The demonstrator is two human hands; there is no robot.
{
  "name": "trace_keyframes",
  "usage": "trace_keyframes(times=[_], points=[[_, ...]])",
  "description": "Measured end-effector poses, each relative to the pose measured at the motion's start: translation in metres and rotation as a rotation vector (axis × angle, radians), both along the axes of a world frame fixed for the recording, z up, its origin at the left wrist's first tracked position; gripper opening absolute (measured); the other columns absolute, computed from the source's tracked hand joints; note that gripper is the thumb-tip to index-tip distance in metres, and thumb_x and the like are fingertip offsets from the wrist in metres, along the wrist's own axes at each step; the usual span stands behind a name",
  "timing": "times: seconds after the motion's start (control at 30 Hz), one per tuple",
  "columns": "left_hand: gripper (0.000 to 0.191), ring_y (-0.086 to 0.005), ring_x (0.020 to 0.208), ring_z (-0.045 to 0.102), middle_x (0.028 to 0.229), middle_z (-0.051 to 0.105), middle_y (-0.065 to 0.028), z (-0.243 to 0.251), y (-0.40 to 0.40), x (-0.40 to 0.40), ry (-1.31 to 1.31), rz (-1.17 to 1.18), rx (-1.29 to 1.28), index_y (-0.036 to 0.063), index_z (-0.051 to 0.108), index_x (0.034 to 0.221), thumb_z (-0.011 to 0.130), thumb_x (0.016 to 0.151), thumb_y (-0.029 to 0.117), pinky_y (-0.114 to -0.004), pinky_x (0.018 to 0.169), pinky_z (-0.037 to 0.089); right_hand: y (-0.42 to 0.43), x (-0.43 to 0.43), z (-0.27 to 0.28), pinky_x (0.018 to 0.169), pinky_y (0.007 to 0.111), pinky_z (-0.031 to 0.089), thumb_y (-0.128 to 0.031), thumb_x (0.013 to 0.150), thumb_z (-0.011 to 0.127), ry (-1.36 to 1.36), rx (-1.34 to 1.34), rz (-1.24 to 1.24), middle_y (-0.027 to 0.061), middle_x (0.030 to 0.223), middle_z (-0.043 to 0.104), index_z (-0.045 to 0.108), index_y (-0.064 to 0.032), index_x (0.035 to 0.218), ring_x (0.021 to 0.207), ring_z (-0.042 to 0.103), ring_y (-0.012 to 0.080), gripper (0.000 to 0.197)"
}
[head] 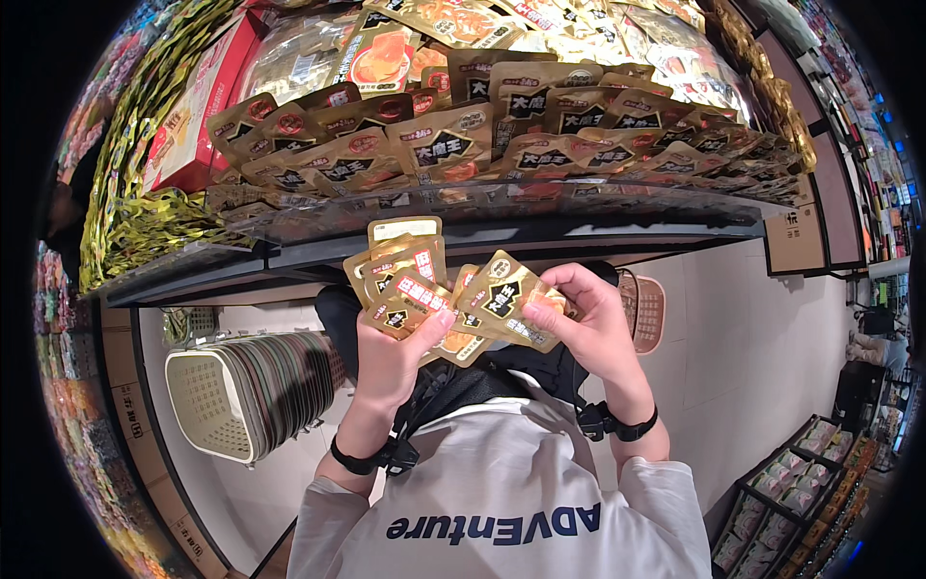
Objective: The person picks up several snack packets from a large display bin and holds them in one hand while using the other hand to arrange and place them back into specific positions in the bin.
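Observation:
Several small gold snack pouches (400, 271) are fanned out in my left hand (396, 354), its thumb pressed on the front one. My right hand (593, 318) pinches another gold pouch (504, 295) by its edge, between thumb and fingertips. That pouch overlaps others at the right side of the fan. Both hands are in front of my waist, just short of the display shelf. Beyond them, rows of like pouches (439, 148) stand upright behind a clear plastic front guard (506, 206). My fingers behind the fan are hidden.
A red and white box (199, 108) and yellow-green packets (137, 159) sit left of the pouches. Nested shopping baskets (217, 405) stand on the floor at left. A pink basket (649, 315) is at right. The shelf's dark front edge (304, 271) runs across before me.

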State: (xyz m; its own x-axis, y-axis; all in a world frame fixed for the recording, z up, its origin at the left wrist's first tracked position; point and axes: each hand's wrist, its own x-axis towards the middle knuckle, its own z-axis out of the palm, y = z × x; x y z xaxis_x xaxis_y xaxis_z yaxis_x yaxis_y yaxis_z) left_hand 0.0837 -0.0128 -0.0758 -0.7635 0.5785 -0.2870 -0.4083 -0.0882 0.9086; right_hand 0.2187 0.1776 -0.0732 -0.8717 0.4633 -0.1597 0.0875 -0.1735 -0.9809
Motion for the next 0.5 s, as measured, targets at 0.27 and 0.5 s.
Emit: trace_keyframes(times=[0.27, 0.5], points=[[0.035, -0.0148, 0.097, 0.068, 0.114, 0.070, -0.0106, 0.001, 0.006, 0.003, 0.047, 0.021, 0.046, -0.0037, 0.061, 0.121, 0.071, 0.088, -0.003, -0.028, 0.084, 0.057, -0.014, -0.001, -0.012, 0.076, 0.022, 0.053, -0.006, 0.094, 0.070, 0.037, -0.202, -0.017, 0.0044, 0.096, 0.070, 0.053, -0.0016, 0.111, 0.087, 0.064, 0.0061, 0.025], [0.035, -0.0153, 0.099, 0.067, 0.114, 0.070, -0.0104, 0.002, 0.007, 0.002, 0.040, -0.024, 0.057, -0.0032, 0.061, 0.123, 0.071, 0.089, -0.001, -0.029, 0.086, 0.056, -0.018, -0.003, -0.012, 0.080, 0.025, 0.054, -0.004, 0.093, 0.070, 0.033, -0.154, 0.090, 0.0073, 0.105, 0.071, 0.053, 0.0006, 0.115, 0.094, 0.066, 0.0087, 0.028]])
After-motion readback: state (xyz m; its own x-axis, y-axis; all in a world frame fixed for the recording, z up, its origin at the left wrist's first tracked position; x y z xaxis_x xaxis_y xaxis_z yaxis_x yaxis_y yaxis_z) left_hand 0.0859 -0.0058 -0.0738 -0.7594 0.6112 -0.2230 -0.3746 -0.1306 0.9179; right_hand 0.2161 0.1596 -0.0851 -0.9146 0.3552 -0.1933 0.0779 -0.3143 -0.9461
